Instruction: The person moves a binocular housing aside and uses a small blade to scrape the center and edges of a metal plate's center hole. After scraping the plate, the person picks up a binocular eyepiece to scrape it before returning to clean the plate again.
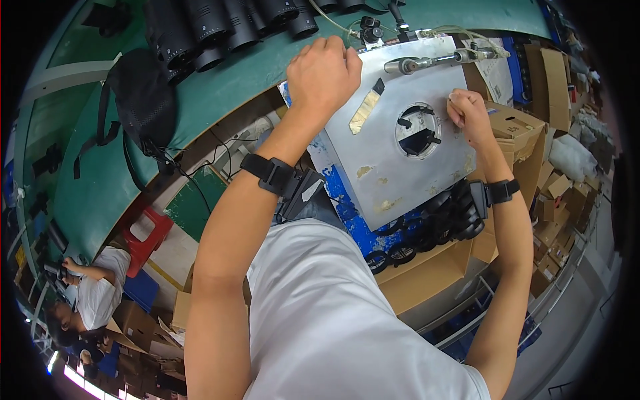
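Observation:
A grey metal plate [387, 173] stands in front of me, with a round opening that holds a black part [419, 141]. Over the plate's upper left edge, my left hand [325, 75] is closed, knuckles up; whatever its fingers may hold is hidden. Beside the right edge, level with the opening, my right hand [469, 115] is closed too, thumb against curled fingers, its contents not visible. A metal pneumatic cylinder [427, 63] runs across the plate's far side, between the hands. A strip of worn tape [366, 110] sticks to the plate.
Several black cylindrical housings [233, 27] stand on the green bench [227, 90] at the far left, near a black bag [141, 93]. Several black rings [427, 237] line the plate's near edge. Cardboard boxes [513, 127] stand at right. Another person [100, 290] sits at lower left, near a red stool [148, 240].

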Demonstrator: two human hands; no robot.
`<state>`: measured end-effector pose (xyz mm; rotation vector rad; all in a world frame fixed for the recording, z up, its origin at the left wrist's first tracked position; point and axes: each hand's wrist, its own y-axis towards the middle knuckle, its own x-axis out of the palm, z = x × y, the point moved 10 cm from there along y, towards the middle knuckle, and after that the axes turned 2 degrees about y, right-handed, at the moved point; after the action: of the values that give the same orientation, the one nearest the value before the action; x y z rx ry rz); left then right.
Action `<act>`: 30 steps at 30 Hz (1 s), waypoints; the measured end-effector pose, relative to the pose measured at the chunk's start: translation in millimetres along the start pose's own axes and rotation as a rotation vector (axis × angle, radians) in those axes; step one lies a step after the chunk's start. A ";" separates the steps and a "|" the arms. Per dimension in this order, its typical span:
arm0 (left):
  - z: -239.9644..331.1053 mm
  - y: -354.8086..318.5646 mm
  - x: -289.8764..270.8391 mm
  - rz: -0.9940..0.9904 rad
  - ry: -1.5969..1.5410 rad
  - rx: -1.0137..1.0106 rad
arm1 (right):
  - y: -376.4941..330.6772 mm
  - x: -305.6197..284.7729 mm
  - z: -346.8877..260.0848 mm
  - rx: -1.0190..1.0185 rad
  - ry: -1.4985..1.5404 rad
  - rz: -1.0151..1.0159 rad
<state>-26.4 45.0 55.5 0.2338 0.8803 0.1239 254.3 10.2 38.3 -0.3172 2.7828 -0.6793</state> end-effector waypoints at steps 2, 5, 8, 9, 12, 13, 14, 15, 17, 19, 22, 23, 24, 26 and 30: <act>-2.5 0.2 3.2 -0.042 0.021 -0.031 | -2.8 3.9 -0.3 -0.016 0.017 -0.013; -2.6 -0.1 3.3 -0.028 0.022 -0.024 | -9.8 6.5 -0.2 0.053 -0.106 0.031; 2.2 -0.9 0.2 0.010 0.013 0.008 | -14.9 13.1 -6.0 0.096 -0.182 0.030; 1.9 -0.7 1.6 -0.001 0.021 -0.001 | -14.1 13.3 -9.2 0.096 -0.363 0.014; 3.3 0.6 0.5 -0.006 0.030 -0.003 | -11.7 17.3 -19.7 0.117 -0.599 -0.010; 3.8 1.1 0.1 -0.009 0.030 0.001 | -8.3 19.7 -22.7 0.125 -0.663 -0.027; 3.0 1.3 0.2 -0.019 0.033 -0.006 | -5.0 21.2 -24.8 0.127 -0.660 -0.024; 2.6 0.9 0.8 -0.028 0.036 -0.015 | -1.8 24.6 -27.3 0.113 -0.684 -0.038; -0.1 0.3 3.7 -0.042 0.028 -0.022 | 1.1 26.6 -32.1 0.099 -0.709 -0.049; -0.6 0.2 4.1 -0.055 0.031 -0.027 | -4.7 16.1 -66.6 -0.168 -0.776 0.145; 4.2 2.3 2.8 -0.065 0.022 -0.021 | -25.3 -1.5 -72.6 -0.171 -0.500 0.163; 0.4 1.7 3.7 -0.076 0.022 -0.036 | -31.4 -1.9 -61.5 -0.069 -0.395 0.116; -2.9 1.5 4.2 -0.087 0.024 -0.049 | -39.3 0.3 -57.3 -0.069 -0.384 0.118; -4.2 1.6 4.8 -0.108 0.010 -0.055 | -62.4 -5.7 -48.6 -0.076 -0.178 0.221; -3.8 3.6 4.8 -0.155 -0.037 -0.088 | -102.5 -17.6 -28.1 -0.147 0.112 0.324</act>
<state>-26.4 50.0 50.5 0.0846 0.8512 0.0140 277.7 -62.1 114.6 0.1484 2.8989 -0.4274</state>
